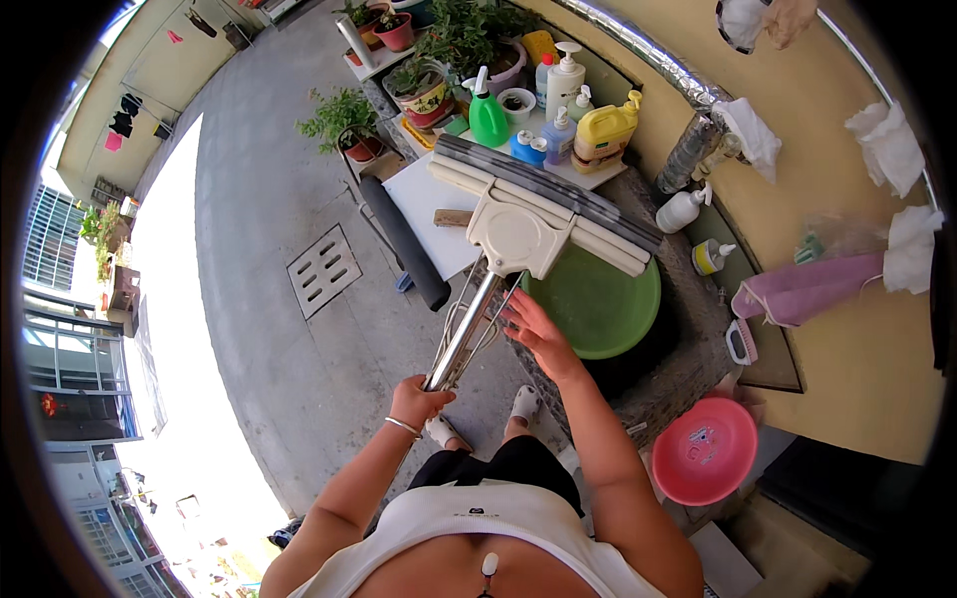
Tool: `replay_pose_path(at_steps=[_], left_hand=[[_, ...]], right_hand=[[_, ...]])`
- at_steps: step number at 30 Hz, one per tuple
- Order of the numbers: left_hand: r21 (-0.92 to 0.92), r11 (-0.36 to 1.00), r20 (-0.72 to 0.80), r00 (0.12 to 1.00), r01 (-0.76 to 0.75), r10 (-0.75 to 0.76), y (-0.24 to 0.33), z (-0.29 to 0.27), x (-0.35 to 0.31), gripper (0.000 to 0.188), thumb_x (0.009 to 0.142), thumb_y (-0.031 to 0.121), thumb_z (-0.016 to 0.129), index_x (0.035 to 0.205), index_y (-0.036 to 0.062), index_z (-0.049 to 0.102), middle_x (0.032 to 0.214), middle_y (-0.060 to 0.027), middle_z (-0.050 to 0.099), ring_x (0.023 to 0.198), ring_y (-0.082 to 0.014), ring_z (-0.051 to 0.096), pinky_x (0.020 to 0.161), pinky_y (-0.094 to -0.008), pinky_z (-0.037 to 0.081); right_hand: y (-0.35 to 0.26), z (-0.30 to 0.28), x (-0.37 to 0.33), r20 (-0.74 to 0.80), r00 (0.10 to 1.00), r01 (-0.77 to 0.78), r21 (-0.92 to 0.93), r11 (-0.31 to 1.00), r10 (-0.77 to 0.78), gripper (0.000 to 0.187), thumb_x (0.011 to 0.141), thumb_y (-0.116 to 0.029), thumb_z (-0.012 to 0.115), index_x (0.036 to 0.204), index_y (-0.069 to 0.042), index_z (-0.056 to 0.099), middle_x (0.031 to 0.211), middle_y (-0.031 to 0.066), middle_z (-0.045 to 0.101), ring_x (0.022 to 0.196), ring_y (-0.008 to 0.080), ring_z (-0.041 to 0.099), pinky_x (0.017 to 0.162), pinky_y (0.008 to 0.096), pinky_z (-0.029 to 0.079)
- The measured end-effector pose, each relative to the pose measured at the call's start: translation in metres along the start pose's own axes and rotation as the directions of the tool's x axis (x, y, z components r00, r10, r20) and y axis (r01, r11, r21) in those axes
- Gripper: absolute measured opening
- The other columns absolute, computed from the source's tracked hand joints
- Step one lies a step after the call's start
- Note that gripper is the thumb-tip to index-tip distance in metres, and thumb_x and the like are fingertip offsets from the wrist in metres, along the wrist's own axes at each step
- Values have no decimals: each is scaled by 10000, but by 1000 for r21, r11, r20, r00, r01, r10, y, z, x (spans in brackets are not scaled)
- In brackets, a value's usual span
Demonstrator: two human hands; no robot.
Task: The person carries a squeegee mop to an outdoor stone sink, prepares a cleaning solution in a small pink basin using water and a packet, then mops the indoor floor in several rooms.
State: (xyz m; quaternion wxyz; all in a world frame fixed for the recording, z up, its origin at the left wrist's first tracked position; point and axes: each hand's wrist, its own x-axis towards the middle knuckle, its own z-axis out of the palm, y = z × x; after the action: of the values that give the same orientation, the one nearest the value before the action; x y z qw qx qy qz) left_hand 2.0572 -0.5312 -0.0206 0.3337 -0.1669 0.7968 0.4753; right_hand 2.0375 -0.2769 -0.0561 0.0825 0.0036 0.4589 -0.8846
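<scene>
A sponge mop (518, 229) with a cream plastic head and a dark grey sponge strip is held up in front of me, its head tilted over the sink ledge. My left hand (419, 401) is wrapped around its shiny metal pole (464, 334). Beside the thin rods along the pole, my right hand (538, 331) has its fingers apart and grips nothing; whether a fingertip touches a rod I cannot tell. Under the right end of the mop head is a green basin (608, 309), partly covered by the head.
Several bottles stand behind the mop head, including a green spray bottle (486, 115) and a yellow jug (605, 135). A dark padded bar (404, 242) lies left of the mop. Lower right is a pink basin (705, 450). A drain cover (324, 269) is set in the floor.
</scene>
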Motion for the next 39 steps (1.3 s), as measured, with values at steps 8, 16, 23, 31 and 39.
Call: replay_pose_path(at_steps=[8,16,23,31,39], left_hand=[[-535,817,519,847,215,117,20,-91,-53,281,702,68,671,937,-14,541,689,-80,568,551,-154,530,506,-269,437],[-182,978,285,946,-105,155,-159,-237,-195,735,747,42,658,1333,13,216,733,-74,589,656,-135,590,605,-263,474],[-399,916,-68,998,-33,7,-340,-247,-306,276,814,203,627,949,-28,560,724,-25,577,634,-73,501,591,-260,436],[-374,913,-50,979,164,-196,-317,-291,-255,207,784,205,646,863,14,637,733,-45,628,674,-94,553,636,-274,455],[-693,635,176,935,341,-309,-248,-371,-156,118,807,84,599,891,11,559,537,3,424,410,-82,379,372,-268,309]], right_hand=[[26,169,64,-239,941,325,451,831,-238,426,854,-524,452,866,-99,466,883,108,564,787,207,556,706,320,465],[67,308,143,-374,910,277,225,934,-180,248,796,-183,569,596,-91,454,594,-24,425,553,85,408,534,250,350],[138,412,198,-167,985,-143,-930,340,-42,523,787,-516,532,667,-14,615,644,126,610,626,288,576,598,398,423],[241,494,224,229,965,223,-973,-60,-128,460,664,-392,708,968,-75,571,928,86,600,889,266,577,753,408,442],[259,549,241,384,903,388,-922,-20,-195,329,712,-205,674,964,-71,510,942,101,527,940,271,509,841,426,362]])
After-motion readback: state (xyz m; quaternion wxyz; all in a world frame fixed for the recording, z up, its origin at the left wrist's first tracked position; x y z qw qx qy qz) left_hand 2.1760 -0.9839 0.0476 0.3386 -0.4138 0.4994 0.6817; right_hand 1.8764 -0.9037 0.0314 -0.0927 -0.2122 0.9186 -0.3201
